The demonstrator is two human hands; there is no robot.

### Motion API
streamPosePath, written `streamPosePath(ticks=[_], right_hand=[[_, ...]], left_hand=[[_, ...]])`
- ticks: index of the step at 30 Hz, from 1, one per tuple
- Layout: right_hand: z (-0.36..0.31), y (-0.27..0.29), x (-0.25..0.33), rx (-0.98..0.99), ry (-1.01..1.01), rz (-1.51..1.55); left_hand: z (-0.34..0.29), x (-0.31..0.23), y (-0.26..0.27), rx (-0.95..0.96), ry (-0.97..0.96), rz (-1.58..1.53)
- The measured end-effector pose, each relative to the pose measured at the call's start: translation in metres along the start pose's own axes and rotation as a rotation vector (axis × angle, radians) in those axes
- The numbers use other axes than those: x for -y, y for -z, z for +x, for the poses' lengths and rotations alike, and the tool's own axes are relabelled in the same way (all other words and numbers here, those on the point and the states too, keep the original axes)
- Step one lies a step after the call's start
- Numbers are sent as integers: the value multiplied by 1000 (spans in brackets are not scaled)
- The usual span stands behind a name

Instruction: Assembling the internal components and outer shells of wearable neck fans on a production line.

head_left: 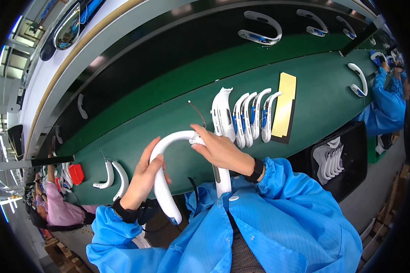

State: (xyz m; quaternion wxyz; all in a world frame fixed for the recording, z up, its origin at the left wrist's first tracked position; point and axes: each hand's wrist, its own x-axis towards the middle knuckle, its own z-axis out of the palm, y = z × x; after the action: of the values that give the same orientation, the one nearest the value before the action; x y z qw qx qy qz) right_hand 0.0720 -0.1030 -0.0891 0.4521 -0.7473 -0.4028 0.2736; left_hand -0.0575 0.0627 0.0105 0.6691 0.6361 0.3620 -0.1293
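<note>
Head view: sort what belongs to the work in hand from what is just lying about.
Belongs to the work:
white curved piece, held by the left hand and right hand
probably the row of white-and-blue parts beyond the right hand

Apparently just lying about:
yellow sheet, right of that row
red bin, far left

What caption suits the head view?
Left grip and right grip on a curved white piece at a green workbench, with white parts lined up beyond.

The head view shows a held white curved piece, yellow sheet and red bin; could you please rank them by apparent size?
1. White curved piece, nearer the camera
2. Yellow sheet
3. Red bin, farther
</note>
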Motion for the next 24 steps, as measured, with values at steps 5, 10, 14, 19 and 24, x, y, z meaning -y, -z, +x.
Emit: streamPosePath(ticks=[5,10,14,19,24], right_hand=[[5,-2,3,46,-46,21],[-3,-12,-1,-33,34,40],[-10,-14,-3,-46,-1,-27],[-7,-16,5,47,-70,-100],[23,-5,-14,83,199,-285]], left_hand=[[-6,0,-4,-16,-97,102],[-11,1,0,15,-50,93],[-9,5,4,73,-7,116],[-12,0,22,140,79,106],[9,31,29,196,62,-16]])
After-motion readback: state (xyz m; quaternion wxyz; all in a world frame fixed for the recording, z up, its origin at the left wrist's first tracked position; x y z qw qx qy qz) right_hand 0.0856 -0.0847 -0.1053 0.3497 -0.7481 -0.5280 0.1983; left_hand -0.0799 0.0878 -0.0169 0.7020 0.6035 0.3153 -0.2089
